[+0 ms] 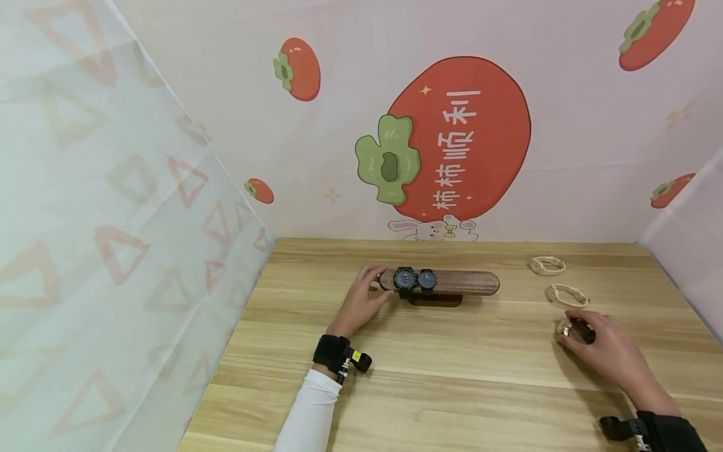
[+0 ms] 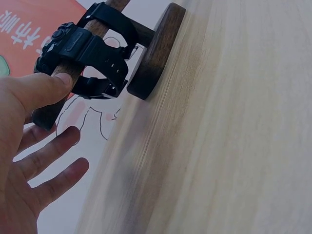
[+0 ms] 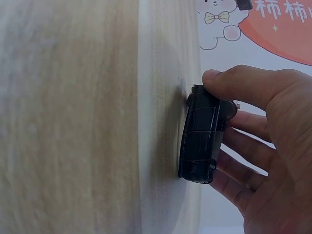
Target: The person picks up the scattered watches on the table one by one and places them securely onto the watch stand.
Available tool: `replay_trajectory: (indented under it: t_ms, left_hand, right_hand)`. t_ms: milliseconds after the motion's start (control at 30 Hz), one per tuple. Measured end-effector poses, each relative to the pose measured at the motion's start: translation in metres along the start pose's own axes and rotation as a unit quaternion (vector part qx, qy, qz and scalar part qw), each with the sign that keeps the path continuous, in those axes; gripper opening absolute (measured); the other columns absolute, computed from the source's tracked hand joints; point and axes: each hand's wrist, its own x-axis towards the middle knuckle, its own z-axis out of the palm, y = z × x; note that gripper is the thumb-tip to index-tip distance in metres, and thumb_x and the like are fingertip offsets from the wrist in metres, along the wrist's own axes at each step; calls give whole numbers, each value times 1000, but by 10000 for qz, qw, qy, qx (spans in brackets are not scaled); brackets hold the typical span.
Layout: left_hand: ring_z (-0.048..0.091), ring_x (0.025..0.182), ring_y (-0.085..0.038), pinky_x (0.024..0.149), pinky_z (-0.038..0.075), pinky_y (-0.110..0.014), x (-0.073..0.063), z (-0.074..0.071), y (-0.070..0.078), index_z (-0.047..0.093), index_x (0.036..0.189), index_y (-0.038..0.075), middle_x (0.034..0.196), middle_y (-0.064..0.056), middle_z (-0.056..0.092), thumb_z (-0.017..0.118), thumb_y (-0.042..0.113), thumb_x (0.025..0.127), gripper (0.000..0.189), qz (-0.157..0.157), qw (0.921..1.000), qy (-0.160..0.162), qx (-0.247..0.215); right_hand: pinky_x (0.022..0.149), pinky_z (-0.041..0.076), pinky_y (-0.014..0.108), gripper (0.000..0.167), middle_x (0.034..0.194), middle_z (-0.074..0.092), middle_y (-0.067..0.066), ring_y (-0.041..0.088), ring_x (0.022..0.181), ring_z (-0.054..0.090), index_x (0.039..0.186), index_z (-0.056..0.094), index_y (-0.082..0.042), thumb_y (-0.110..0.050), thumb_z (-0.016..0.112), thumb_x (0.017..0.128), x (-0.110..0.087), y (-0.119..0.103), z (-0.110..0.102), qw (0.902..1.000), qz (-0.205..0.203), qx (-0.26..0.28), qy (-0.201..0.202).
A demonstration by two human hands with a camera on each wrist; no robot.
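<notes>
A wooden watch stand (image 1: 469,282) with a rounded bar and a short base (image 2: 158,53) stands on the table. Two black watches, one larger (image 1: 405,279) and one smaller (image 1: 427,280), are strapped side by side round the bar's left part. My left hand (image 1: 359,302) grips the bar's left end, thumb on the near side beside the larger watch, with other fingers spread in the left wrist view. Off to the right, my right hand (image 1: 612,351) holds a watch with a glossy black strap (image 3: 199,134) between thumb and fingers, close over the tabletop.
Two pale watches, a farther one (image 1: 537,265) and a nearer one (image 1: 552,293), lie on the table beyond my right hand. A printed backdrop (image 1: 339,138) rises behind the wooden table (image 1: 452,389), with a patterned side wall (image 1: 113,188) at left.
</notes>
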Motion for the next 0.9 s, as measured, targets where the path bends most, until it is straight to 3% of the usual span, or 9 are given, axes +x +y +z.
replay_trajectory:
  t_ms: [233,600,900]
  left_hand:
    - [60,123,-25,100,63,-38,1,-1,2,54,154,6,149,-11,52,77,16,100,59,-15,10000,-5,-11]
    - [60,124,-27,99,63,-39,1,0,2,54,153,5,150,-13,52,78,15,99,59,8,10000,53,23]
    - [59,124,-27,101,62,-40,1,-1,3,54,154,5,150,-12,51,78,15,100,59,-76,10000,5,-47]
  right_hand:
    - [86,49,73,61,128,64,38,58,111,58,133,66,3,-28,90,86,0,0,0,10000,18,21,30]
    - [74,57,60,60,120,68,33,47,97,69,134,66,3,-29,89,89,4,-7,-3,9999,97,105,43]
    - [80,59,67,56,127,67,32,55,103,68,135,66,2,-20,90,88,7,-16,-1,9992,-16,324,250]
